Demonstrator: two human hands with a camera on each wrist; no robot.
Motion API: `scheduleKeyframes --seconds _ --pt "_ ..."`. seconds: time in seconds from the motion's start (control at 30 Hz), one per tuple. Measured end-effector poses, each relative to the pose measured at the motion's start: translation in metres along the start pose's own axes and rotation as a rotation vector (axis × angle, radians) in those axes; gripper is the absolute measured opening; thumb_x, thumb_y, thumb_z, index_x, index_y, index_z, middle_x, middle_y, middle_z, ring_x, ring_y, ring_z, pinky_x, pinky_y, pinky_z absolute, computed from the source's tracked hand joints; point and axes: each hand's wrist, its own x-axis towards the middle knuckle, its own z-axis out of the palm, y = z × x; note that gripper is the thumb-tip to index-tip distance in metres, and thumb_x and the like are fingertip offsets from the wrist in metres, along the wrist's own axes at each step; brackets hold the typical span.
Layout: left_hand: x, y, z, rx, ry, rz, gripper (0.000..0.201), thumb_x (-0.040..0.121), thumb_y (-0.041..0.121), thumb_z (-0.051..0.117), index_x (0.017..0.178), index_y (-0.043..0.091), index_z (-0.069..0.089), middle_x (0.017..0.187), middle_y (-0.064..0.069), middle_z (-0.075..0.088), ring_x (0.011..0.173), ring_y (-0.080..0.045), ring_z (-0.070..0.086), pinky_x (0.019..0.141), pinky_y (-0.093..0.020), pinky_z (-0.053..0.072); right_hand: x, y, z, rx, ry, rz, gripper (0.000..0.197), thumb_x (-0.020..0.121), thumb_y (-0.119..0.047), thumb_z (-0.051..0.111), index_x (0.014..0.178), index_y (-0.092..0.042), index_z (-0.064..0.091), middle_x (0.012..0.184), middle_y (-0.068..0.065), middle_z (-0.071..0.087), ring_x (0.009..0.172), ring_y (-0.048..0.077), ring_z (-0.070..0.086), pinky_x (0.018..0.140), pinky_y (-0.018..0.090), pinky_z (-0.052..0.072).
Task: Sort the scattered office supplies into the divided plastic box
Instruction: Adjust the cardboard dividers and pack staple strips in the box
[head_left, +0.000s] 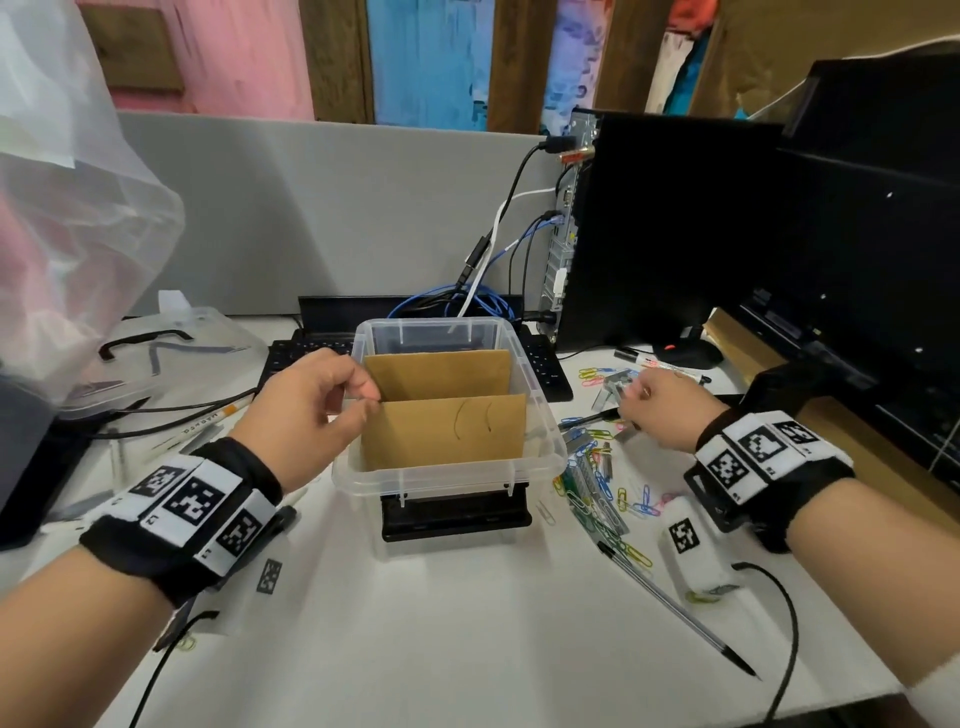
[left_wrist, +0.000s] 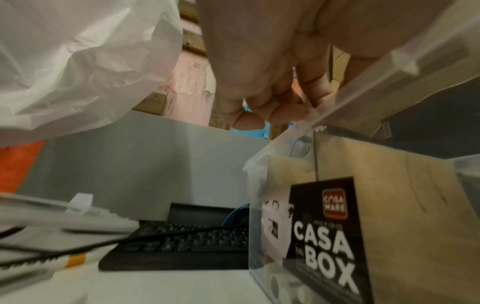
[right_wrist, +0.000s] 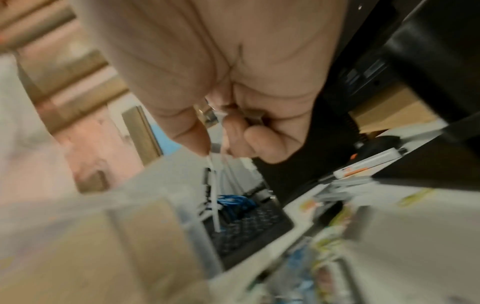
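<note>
Your left hand (head_left: 306, 405) hovers at the left rim of the plastic box (head_left: 540, 457), thumb and forefinger pinching the near cardboard divider's (head_left: 447, 431) edge. Your right hand (head_left: 660, 410) sits over the supplies scattered on the tabletop (head_left: 441, 623) right of the box, fingers (right_wrist: 267, 142) curled round small metal pieces, staples by the look. Steady the divider upright while you lift that handful clear, then drop it into one compartment only. I count two dividers (head_left: 441, 374), making three compartments, two pens (head_left: 675, 608) on the right, one marker (head_left: 644, 358), and paper clips (head_left: 597, 493) too many to count.
</note>
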Motion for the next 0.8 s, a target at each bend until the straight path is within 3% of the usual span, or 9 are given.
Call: scheduleKeyframes --seconds 0.1,0.2,0.3,0.47,0.53,0.63,0.8 --pt "-0.002 0.016 -0.007 0.054 -0.027 0.055 0.016 0.084 0.025 0.064 0.073 0.034 0.057 0.077 0.016 0.052 0.07 -0.005 0.047 0.063 -0.021 0.04 -0.025 -0.028 -0.009 0.383 0.038 -0.18 0.012 0.091 -0.014 0.053 0.083 -0.005 0.056 0.068 -0.001 0.048 0.056 0.014 0.045 0.057 0.033 0.045" --pt "-0.005 0.042 -0.011 -0.017 -0.041 0.125 0.004 0.08 0.037 0.059 0.08 0.033 0.058 0.083 0.016 0.055 0.075 -0.008 0.054 0.063 -0.017 0.042 -0.048 -0.061 -0.008 0.615 -0.037 -0.311 0.002 0.09 -0.012 0.055 0.09 -0.01 0.057 0.059 -0.006 0.046 0.053 0.012 0.041 0.055 0.032 0.041" --pt "-0.006 0.063 -0.005 -0.143 -0.079 0.13 0.019 0.081 0.027 0.07 0.093 0.032 0.056 0.083 0.011 0.058 0.071 -0.008 0.057 0.058 -0.014 0.044 -0.058 -0.091 0.0 0.746 -0.157 -0.397 0.004 0.091 -0.007 0.054 0.092 -0.009 0.057 0.055 -0.01 0.045 0.05 0.01 0.039 0.051 0.029 0.038" --pt "-0.006 0.076 0.007 -0.287 -0.134 0.013 0.061 0.072 0.02 0.081 0.117 0.034 0.043 0.095 0.008 0.056 0.071 -0.009 0.067 0.069 -0.032 0.056 -0.058 -0.115 0.028 0.763 -0.234 -0.432 0.004 0.09 -0.009 0.057 0.092 -0.013 0.057 0.055 -0.01 0.048 0.049 0.011 0.041 0.05 0.03 0.035" --pt "-0.006 0.076 0.009 -0.241 -0.155 0.015 0.071 0.069 0.019 0.084 0.121 0.038 0.039 0.097 0.009 0.055 0.073 -0.008 0.067 0.069 -0.028 0.055 -0.057 -0.117 0.036 0.728 -0.216 -0.446 0.004 0.089 -0.011 0.058 0.093 -0.012 0.057 0.062 -0.006 0.049 0.052 0.011 0.043 0.054 0.03 0.036" --pt "-0.006 0.075 0.01 -0.237 -0.141 -0.025 0.067 0.068 0.018 0.085 0.118 0.034 0.044 0.099 0.009 0.054 0.068 -0.006 0.067 0.064 -0.018 0.051 -0.055 -0.118 0.042 0.729 -0.197 -0.442 0.007 0.088 -0.012 0.06 0.095 -0.01 0.058 0.068 -0.005 0.048 0.057 0.009 0.044 0.058 0.028 0.036" --pt "-0.007 0.075 0.012 -0.281 -0.12 -0.037 0.054 0.07 0.013 0.083 0.112 0.029 0.051 0.096 0.006 0.058 0.064 -0.009 0.068 0.064 -0.021 0.054 -0.055 -0.115 0.045 0.68 -0.2 -0.471 0.009 0.087 -0.015 0.061 0.096 -0.012 0.059 0.068 -0.005 0.05 0.057 0.008 0.045 0.061 0.03 0.038"
